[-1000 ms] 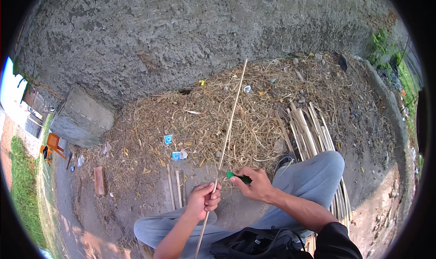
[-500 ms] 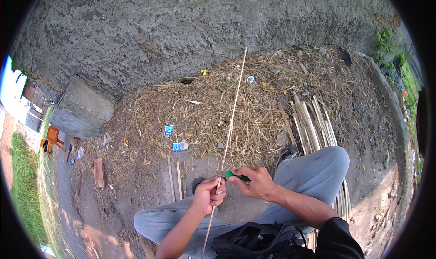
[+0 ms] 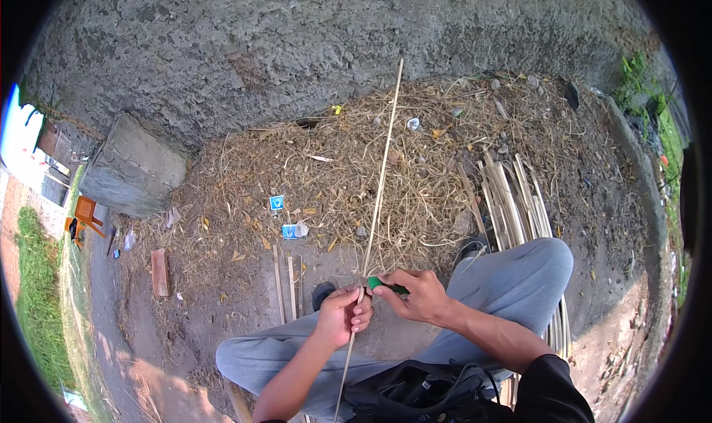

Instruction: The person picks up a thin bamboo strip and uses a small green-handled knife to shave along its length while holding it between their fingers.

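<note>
A long, thin bamboo strip (image 3: 383, 172) runs from my lap up toward the wall, tilted slightly right at its far end. My left hand (image 3: 343, 317) is closed round it near its lower part, thumb pressed along it. My right hand (image 3: 419, 297) grips a knife with a green and black handle (image 3: 389, 284), held against the strip just beyond my left fingers. Little of its blade shows between the two hands. Pale curled shavings (image 3: 423, 204) lie over the ground in front.
A bundle of split bamboo strips (image 3: 512, 200) lies by my right leg; two shorter strips (image 3: 279, 286) rest near my left foot. Ahead rises a rough grey wall (image 3: 297, 52) with a concrete block (image 3: 137, 167). A brick (image 3: 160, 272) and an orange chair (image 3: 87, 212) are at left.
The bamboo strip has slid a little farther away from me, its far tip now higher against the wall. Both hands keep their grips and have barely moved.
</note>
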Demonstrator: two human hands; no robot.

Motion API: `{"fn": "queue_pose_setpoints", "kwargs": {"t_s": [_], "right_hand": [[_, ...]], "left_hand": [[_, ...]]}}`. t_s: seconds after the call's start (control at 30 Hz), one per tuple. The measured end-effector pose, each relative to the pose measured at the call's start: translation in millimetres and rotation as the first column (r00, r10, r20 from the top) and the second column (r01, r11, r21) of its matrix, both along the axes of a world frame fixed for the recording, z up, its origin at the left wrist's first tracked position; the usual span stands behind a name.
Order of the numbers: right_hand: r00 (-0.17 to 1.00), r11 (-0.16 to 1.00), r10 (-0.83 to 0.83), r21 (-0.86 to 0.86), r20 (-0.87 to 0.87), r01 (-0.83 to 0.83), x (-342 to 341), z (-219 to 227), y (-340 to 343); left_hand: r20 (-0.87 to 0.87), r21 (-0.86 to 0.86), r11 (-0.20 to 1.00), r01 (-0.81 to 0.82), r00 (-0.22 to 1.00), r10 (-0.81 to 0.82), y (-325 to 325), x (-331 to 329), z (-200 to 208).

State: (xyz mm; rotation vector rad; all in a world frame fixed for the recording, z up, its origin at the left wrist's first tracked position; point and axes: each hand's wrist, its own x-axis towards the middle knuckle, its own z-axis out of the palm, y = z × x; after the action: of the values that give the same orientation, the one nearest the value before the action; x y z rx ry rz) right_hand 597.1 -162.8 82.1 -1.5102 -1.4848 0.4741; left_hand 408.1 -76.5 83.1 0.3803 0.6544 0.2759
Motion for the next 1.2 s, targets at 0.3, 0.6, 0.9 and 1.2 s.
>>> {"fn": "queue_pose_setpoints", "kwargs": {"t_s": [0.3, 0.6, 0.9, 1.2], "right_hand": [[0.999, 0.998, -0.04, 0.04, -0.029, 0.042, 5, -9, -1], [0.989, 0.994, -0.098, -0.056, -0.114, 0.092, 14, 2, 0], [0.985, 0.994, -0.105, -0.019, -0.135, 0.103, 14, 2, 2], [0.983, 0.992, -0.111, -0.068, -0.144, 0.102, 14, 1, 1]], "left_hand": [[0.07, -0.077, 0.997, 0.007, 0.998, -0.001, 0, 3, 17], [-0.037, 0.101, 0.991, 0.086, 0.996, -0.082, -1, -3, 4], [0.01, 0.104, 0.984, 0.143, 0.989, -0.145, 1, -6, 5], [-0.073, 0.206, 0.965, 0.16, 0.986, -0.148, -2, -3, 6]]}}
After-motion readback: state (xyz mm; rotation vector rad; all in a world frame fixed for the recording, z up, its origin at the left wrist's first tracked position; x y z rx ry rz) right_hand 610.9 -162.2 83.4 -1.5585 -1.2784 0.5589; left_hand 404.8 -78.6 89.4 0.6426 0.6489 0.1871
